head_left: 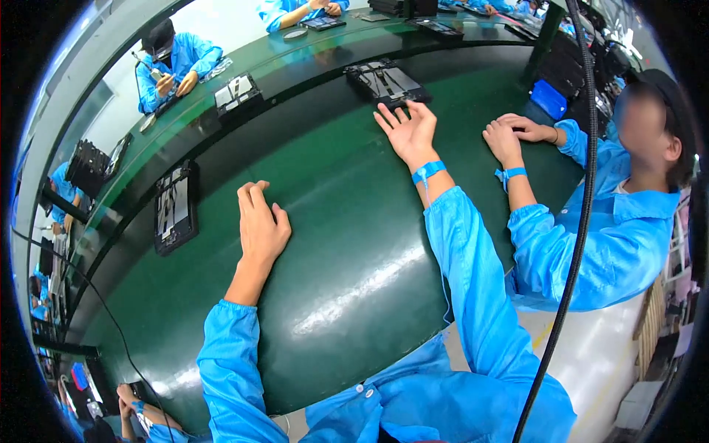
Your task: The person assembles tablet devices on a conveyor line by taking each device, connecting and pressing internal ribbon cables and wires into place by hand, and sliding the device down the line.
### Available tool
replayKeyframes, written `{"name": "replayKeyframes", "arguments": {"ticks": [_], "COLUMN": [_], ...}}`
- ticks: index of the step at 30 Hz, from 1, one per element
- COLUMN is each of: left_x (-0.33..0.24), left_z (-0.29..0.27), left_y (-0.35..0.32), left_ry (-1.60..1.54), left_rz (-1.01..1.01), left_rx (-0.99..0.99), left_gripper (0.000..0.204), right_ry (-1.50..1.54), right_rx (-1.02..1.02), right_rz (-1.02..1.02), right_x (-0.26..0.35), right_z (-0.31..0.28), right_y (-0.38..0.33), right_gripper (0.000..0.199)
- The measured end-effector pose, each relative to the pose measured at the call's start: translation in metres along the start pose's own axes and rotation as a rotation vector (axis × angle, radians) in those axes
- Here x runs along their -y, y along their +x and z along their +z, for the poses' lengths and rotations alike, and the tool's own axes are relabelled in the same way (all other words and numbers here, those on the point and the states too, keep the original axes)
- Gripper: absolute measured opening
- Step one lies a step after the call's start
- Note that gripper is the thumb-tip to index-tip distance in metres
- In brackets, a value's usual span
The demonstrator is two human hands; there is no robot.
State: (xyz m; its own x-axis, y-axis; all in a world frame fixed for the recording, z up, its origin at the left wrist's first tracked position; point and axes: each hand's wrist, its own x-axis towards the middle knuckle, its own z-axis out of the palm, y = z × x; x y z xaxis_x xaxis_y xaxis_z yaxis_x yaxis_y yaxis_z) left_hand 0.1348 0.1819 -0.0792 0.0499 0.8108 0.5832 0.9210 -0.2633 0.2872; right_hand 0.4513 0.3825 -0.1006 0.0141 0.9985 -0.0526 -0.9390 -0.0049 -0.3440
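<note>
My left hand (pixel 262 225) rests above the green tabletop (pixel 347 214) with its fingers loosely bent and the thumb apart, holding nothing. Farther out, my right hand (pixel 412 136) is turned palm up and open, a blue wrist strap (pixel 428 171) around its wrist. Its fingertips are by the near edge of an opened tablet-like device (pixel 388 81) in a black frame; whether they touch it I cannot tell. A similar device (pixel 175 207), grey and black inside, lies to the left of my left hand.
At the right, a co-worker's hands (pixel 513 136) lie together on the table. A thick black cable (pixel 580 244) hangs across the right side. Behind a dark strip runs a raised green surface with another device (pixel 238 92). A blue box (pixel 548 98) stands at the far right.
</note>
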Motion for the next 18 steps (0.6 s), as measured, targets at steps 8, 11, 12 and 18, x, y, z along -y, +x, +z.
{"name": "replayKeyframes", "arguments": {"ticks": [8,11,12,18], "left_x": [0.008,0.014,0.005,0.019], "left_z": [0.008,0.018,0.031,0.009], "left_y": [0.009,0.01,0.016,-0.007], "left_ry": [-0.015,-0.082,-0.106,-0.109], "left_rz": [0.096,0.041,-0.016,-0.111], "left_rx": [-0.044,-0.134,-0.144,-0.18], "left_gripper": [0.055,0.049,0.048,0.049], "right_ry": [0.201,0.049,0.08,-0.165], "right_rx": [0.042,0.203,0.395,0.269], "right_rz": [0.232,0.404,0.533,0.51], "right_x": [0.032,0.055,0.083,0.015], "right_z": [-0.023,-0.029,-0.051,-0.024], "right_y": [0.028,0.041,0.055,0.012], "right_gripper": [0.043,0.039,0.04,0.03]}}
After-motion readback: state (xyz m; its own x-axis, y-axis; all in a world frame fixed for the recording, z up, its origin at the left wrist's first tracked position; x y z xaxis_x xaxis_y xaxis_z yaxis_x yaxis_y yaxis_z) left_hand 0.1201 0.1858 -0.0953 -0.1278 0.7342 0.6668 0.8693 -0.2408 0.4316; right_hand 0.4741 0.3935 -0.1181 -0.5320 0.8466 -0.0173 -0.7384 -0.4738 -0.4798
